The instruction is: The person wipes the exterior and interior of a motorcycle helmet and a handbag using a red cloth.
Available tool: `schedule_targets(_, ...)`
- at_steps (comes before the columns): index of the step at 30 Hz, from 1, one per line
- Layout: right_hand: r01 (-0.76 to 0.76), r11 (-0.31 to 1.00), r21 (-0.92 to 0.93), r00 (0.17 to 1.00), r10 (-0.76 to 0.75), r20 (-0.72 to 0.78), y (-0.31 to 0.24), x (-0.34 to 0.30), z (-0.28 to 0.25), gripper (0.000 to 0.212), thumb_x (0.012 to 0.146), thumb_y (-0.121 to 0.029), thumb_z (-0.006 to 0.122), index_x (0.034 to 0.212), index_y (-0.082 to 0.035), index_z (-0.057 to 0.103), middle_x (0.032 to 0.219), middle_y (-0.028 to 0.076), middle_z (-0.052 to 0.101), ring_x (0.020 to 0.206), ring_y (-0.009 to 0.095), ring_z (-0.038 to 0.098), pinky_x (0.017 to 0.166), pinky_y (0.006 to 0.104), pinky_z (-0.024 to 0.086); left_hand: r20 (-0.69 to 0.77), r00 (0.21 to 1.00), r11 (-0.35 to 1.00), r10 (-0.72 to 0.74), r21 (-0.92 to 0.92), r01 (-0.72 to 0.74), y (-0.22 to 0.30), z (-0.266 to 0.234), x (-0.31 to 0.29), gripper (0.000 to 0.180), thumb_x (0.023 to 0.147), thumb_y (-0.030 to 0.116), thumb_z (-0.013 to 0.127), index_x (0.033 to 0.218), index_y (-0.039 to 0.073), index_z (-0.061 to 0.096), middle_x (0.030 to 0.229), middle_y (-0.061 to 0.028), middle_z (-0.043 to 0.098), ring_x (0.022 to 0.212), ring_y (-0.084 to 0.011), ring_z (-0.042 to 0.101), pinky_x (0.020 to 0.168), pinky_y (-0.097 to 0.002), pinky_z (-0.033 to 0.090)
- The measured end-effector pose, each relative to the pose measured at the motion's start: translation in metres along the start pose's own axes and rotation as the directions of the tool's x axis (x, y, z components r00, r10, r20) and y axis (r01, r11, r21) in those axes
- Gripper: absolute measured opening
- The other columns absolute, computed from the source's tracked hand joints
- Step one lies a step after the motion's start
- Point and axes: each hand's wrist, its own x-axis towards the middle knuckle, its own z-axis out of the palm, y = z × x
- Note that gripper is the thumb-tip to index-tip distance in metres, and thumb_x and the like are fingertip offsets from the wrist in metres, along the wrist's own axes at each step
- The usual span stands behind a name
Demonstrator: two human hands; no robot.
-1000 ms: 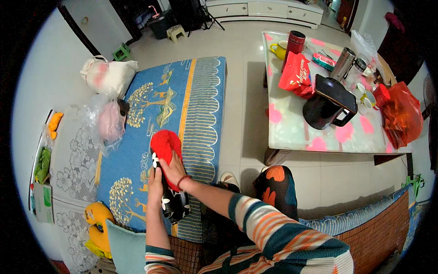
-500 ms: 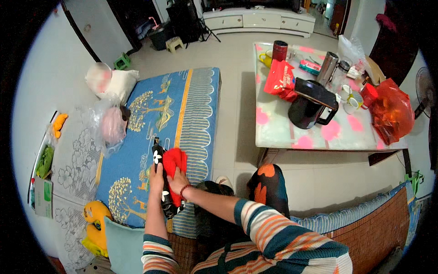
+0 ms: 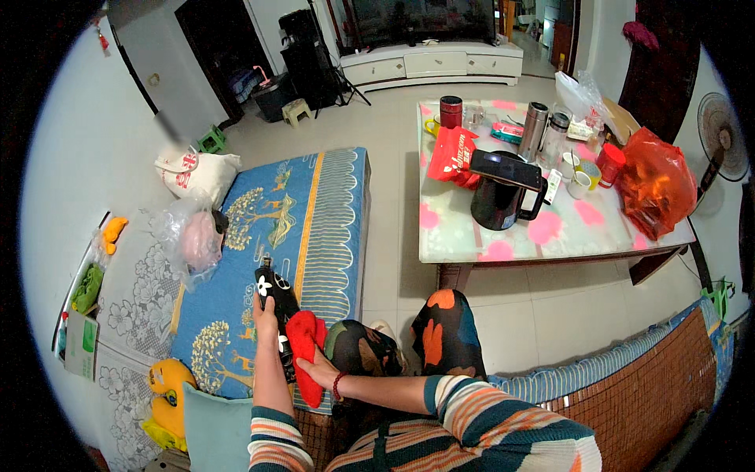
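Observation:
A long black thing with white flowers (image 3: 277,288), shaped like a folded umbrella, lies slanted over the near part of the blue-covered seat, a short stub at its far end. My left hand (image 3: 266,316) is closed round its left side, the thumb on top. Against its near right side my right hand (image 3: 316,368), wearing a red beaded bracelet, grips a bunched red cloth (image 3: 303,338). Most of the right fingers are hidden by the cloth. The lower end of the black thing is hidden behind cloth and hand.
The blue seat (image 3: 263,181) holds a clear plastic bag (image 3: 193,240) and a white cloth bag (image 3: 200,175). A pale blue cushion (image 3: 216,429) and yellow plush (image 3: 167,393) lie nearby. To the right, a low table (image 3: 464,228) carries a black kettle (image 3: 497,203), bottles and cups.
My right hand has drawn the red cloth down toward me along the black thing, baring more of its upper part. My left hand still holds on. The whole view has tilted up somewhat.

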Motion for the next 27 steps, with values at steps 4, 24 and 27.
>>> schedule_targets(4, -0.078, 0.984, 0.161, 0.994, 0.063, 0.091, -0.028, -0.009, -0.010, 0.072, 0.095, -0.029, 0.056, 0.153, -0.009, 0.018, 0.145, 0.013, 0.041, 0.130, 0.024, 0.043, 0.107, 0.0361, 0.036, 0.144, 0.981, 0.978, -0.131, -0.142, 0.151, 0.008, -0.005, -0.004, 0.064, 0.095, 0.025, 0.061, 0.148, 0.003, 0.032, 0.142, -0.0143, 0.047, 0.128, -0.0233, 0.046, 0.106, -0.0344, 0.036)
schedule_targets(24, -0.396, 0.608, 0.688, 0.911, 0.165, 0.379, -0.043, -0.005, -0.027, 0.053, 0.095, -0.042, 0.059, 0.139, -0.018, 0.040, 0.122, 0.003, 0.058, 0.108, 0.021, 0.059, 0.093, 0.0419, 0.049, 0.214, 0.976, 0.996, -0.035, 0.093, 0.015, 0.014, -0.048, -0.078, 0.054, 0.099, 0.030, 0.054, 0.145, 0.004, 0.041, 0.127, -0.0080, 0.059, 0.107, -0.0146, 0.057, 0.090, -0.0292, 0.045)
schedule_targets(27, -0.411, 0.608, 0.679, 0.901, 0.157, 0.405, -0.043, -0.005, -0.031, 0.052, 0.095, -0.044, 0.058, 0.138, -0.019, 0.042, 0.120, 0.003, 0.059, 0.106, 0.020, 0.060, 0.092, 0.0417, 0.049, 0.187, 0.981, 0.997, -0.049, 0.075, 0.035, 0.018, -0.045, -0.079, 0.047, 0.101, 0.031, 0.051, 0.137, 0.001, 0.049, 0.116, -0.0072, 0.063, 0.099, -0.0134, 0.058, 0.085, -0.0285, 0.046)
